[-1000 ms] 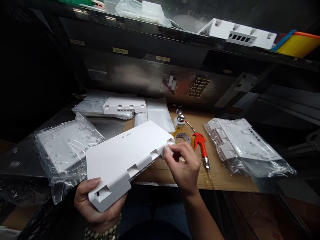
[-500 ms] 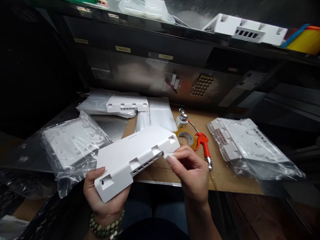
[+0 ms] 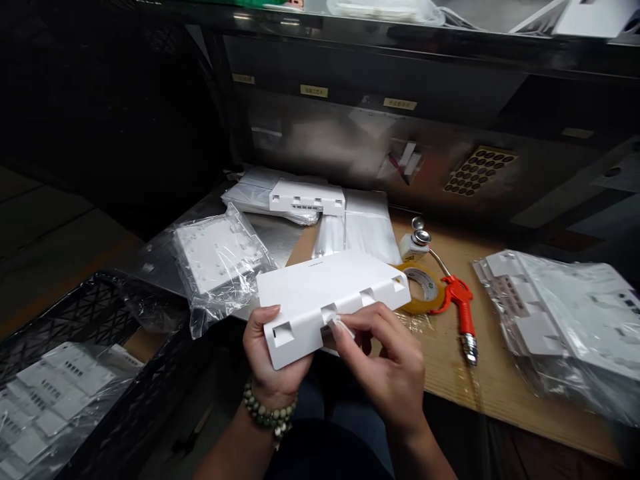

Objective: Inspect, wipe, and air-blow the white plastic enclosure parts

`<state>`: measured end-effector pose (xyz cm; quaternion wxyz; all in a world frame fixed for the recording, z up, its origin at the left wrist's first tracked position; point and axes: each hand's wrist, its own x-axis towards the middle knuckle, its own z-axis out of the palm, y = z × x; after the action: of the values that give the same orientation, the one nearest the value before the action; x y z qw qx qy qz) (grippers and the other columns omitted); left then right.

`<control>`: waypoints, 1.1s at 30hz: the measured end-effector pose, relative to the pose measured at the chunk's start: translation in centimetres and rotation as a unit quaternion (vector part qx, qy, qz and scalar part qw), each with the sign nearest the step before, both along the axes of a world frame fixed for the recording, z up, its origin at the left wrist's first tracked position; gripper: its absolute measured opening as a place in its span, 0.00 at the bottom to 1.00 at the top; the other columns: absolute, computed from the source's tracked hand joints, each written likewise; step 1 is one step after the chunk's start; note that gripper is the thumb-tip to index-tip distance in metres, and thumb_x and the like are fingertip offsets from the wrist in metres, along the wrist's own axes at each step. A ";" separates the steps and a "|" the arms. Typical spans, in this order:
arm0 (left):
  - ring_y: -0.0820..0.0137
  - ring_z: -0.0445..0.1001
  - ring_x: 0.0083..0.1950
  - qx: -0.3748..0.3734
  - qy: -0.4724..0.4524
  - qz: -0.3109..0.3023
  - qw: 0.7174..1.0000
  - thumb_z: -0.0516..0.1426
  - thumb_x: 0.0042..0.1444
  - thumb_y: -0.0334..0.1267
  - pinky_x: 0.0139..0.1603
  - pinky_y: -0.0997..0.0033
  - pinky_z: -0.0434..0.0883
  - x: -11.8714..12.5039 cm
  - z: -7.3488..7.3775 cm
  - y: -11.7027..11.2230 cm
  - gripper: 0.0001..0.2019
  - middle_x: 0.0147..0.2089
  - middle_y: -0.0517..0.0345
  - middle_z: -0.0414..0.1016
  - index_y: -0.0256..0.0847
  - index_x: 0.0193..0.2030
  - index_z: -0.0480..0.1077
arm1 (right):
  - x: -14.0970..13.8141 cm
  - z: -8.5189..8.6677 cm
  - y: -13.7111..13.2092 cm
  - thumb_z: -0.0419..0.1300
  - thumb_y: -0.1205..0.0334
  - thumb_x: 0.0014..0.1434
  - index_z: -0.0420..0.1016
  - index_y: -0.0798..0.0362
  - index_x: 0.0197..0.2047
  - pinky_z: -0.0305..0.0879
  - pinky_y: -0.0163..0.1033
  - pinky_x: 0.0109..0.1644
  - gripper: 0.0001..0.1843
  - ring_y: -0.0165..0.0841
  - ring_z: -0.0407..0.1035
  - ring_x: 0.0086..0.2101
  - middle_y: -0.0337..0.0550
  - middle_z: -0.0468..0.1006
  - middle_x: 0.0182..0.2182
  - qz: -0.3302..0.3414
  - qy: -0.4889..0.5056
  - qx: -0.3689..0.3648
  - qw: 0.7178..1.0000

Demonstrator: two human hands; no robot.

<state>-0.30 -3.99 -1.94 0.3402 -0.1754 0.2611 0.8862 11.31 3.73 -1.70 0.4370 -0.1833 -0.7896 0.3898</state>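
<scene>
At lower centre, the left hand (image 3: 273, 363) grips the near end of the white housing (image 3: 325, 293), and the right hand (image 3: 390, 367) pinches a small white piece (image 3: 336, 325) at its notched edge, now further left along it than before. The housing's faint lettering is unreadable here. Beyond lie the tape roll (image 3: 425, 287) and red air gun (image 3: 463, 303); the bagged parts (image 3: 565, 320) are cut off at right.

Left hand (image 3: 273, 363) holds white housing (image 3: 330, 297); right hand (image 3: 387, 370) seemingly wipes it.
</scene>
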 end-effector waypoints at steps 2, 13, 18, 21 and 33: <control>0.59 0.83 0.32 -0.001 0.004 0.001 1.000 0.59 0.47 0.33 0.35 0.64 0.82 0.1 -0.1 0.0 0.18 0.38 0.54 0.86 0.41 0.47 0.79 | -0.3 0.0 -0.6 0.66 0.72 0.63 0.81 0.52 0.41 0.65 0.34 0.29 0.06 0.27 0.66 0.27 0.38 0.74 0.30 0.004 0.008 0.003 1.000; 0.51 0.83 0.44 -0.027 -0.015 -0.046 0.998 0.55 0.52 0.36 0.46 0.55 0.81 0.8 0.2 -0.1 0.15 0.37 0.51 0.84 0.44 0.44 0.79 | -1.5 -0.5 -3.0 0.66 0.74 0.62 0.79 0.55 0.42 0.68 0.35 0.32 0.07 0.29 0.70 0.28 0.41 0.76 0.30 0.010 0.010 0.067 0.998; 0.50 0.83 0.43 -0.027 -0.034 -0.042 0.998 0.56 0.51 0.38 0.48 0.53 0.81 0.9 0.2 0.1 0.11 0.33 0.50 0.83 0.42 0.39 0.78 | -1.8 -0.2 -3.1 0.66 0.75 0.61 0.79 0.54 0.40 0.67 0.35 0.31 0.07 0.28 0.68 0.27 0.40 0.74 0.29 0.000 0.013 0.035 0.999; 0.48 0.83 0.47 -0.016 -0.065 -0.064 0.996 0.55 0.59 0.43 0.50 0.52 0.81 0.4 0.9 0.1 0.12 0.36 0.47 0.84 0.40 0.38 0.77 | -1.6 0.3 -3.8 0.66 0.74 0.60 0.80 0.52 0.41 0.68 0.34 0.29 0.08 0.29 0.71 0.28 0.39 0.77 0.30 0.069 0.059 -0.019 0.996; 0.49 0.86 0.47 0.024 -0.040 -0.053 0.997 0.52 0.71 0.48 0.55 0.43 0.80 -3.6 0.7 -1.7 0.26 0.51 0.38 0.85 0.36 0.71 0.63 | 3.2 0.1 0.7 0.66 0.67 0.61 0.78 0.48 0.37 0.61 0.38 0.29 0.04 0.32 0.65 0.28 0.38 0.69 0.28 -0.185 0.228 -0.034 0.955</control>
<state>-3.89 -5.65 -1.29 0.4009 -0.1888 0.2346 0.8652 14.50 4.43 -1.64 0.6632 -0.2471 -0.6078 0.3602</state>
